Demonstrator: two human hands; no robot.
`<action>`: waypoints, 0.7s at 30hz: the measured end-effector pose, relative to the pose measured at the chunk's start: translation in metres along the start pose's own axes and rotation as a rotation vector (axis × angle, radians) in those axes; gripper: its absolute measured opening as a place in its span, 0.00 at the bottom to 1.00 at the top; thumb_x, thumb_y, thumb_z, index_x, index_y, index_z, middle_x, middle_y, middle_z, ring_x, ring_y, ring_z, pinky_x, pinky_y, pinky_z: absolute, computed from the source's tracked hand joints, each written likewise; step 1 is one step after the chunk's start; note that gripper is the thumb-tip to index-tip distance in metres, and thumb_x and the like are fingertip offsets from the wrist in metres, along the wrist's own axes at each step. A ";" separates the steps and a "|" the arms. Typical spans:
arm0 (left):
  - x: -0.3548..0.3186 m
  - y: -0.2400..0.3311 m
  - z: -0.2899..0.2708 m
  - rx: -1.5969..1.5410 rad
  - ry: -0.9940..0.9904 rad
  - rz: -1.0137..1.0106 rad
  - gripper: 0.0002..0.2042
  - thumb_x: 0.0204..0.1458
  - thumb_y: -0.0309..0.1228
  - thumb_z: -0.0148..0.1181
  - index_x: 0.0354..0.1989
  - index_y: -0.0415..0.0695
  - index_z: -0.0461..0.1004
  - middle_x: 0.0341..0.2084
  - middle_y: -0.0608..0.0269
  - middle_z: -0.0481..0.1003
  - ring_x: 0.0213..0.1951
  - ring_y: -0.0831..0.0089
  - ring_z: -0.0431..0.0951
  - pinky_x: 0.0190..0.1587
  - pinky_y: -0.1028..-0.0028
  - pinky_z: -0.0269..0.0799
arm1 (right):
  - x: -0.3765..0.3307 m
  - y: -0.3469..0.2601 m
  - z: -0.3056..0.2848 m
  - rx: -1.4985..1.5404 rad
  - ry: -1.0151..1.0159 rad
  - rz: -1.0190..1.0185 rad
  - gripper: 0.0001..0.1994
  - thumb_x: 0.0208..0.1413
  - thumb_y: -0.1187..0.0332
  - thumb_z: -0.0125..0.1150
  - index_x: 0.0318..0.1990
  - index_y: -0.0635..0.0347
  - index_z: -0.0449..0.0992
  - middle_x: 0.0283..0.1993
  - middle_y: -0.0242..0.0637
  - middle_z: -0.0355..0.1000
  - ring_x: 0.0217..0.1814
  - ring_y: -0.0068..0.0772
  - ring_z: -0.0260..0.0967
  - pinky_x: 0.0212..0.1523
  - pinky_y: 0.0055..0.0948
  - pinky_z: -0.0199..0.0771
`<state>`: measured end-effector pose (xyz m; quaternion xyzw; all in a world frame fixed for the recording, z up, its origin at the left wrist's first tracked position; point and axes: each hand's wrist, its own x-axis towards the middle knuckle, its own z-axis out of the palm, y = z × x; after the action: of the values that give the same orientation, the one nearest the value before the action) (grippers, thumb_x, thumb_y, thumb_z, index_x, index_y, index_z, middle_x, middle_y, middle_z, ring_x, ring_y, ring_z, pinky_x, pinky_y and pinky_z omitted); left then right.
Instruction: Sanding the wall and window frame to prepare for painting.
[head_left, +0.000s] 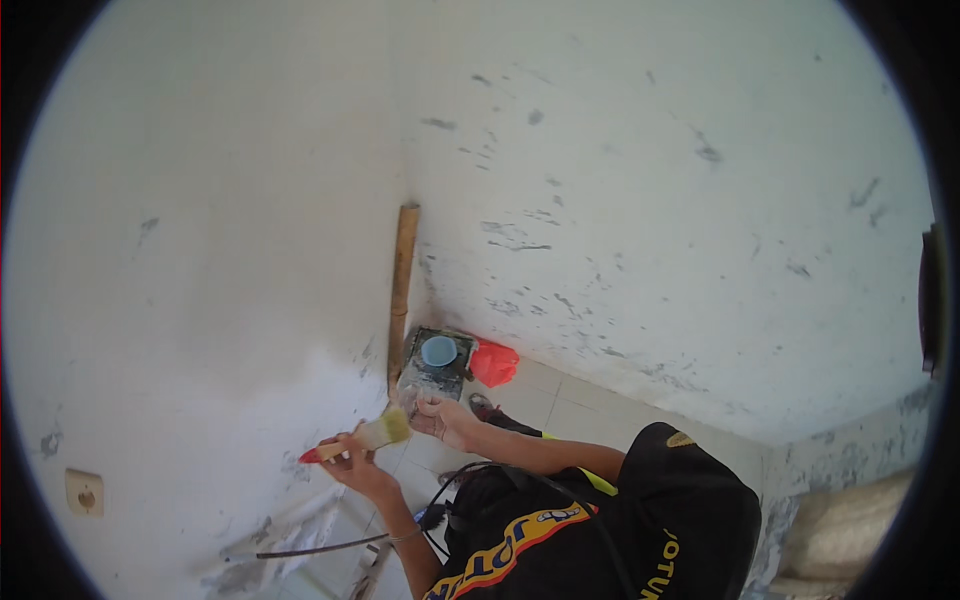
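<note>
My left hand (352, 462) is closed round the wooden handle of a paintbrush (372, 434), close to the left wall. The handle's end is red, and the wide pale bristles have a yellowish-green tip pointing right. Beside that tip is my right hand (447, 421), palm turned up and fingers loosely apart; I see nothing clearly held in it. Just beyond my hands a light blue bowl (439, 351) sits on a dark, paint-smeared stand (432, 379). The bowl's contents are too small to make out.
A bamboo pole (402, 285) leans in the corner. Next to the stand lies a red plastic bag (494, 363) on the tiled floor (560, 398). The right wall (640, 200) has dark scuffs. A socket (85, 493) is on the left wall, and a black cable (325, 548) crosses below.
</note>
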<state>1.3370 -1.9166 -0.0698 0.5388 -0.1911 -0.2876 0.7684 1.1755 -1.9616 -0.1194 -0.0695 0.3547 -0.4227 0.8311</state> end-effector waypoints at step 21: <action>-0.134 0.026 0.046 -0.014 -0.383 -0.192 0.18 0.59 0.29 0.58 0.55 0.48 0.60 0.49 0.62 0.68 0.49 0.69 0.72 0.43 0.61 0.77 | -0.150 -0.014 -0.061 -0.207 0.152 -0.554 0.18 0.67 0.53 0.52 0.51 0.59 0.72 0.49 0.33 0.74 0.54 0.27 0.73 0.57 0.33 0.74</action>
<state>1.2132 -1.8558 -0.0279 0.4846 -0.2792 -0.4580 0.6910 1.0678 -1.8463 -0.0792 -0.2159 0.4247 -0.5987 0.6438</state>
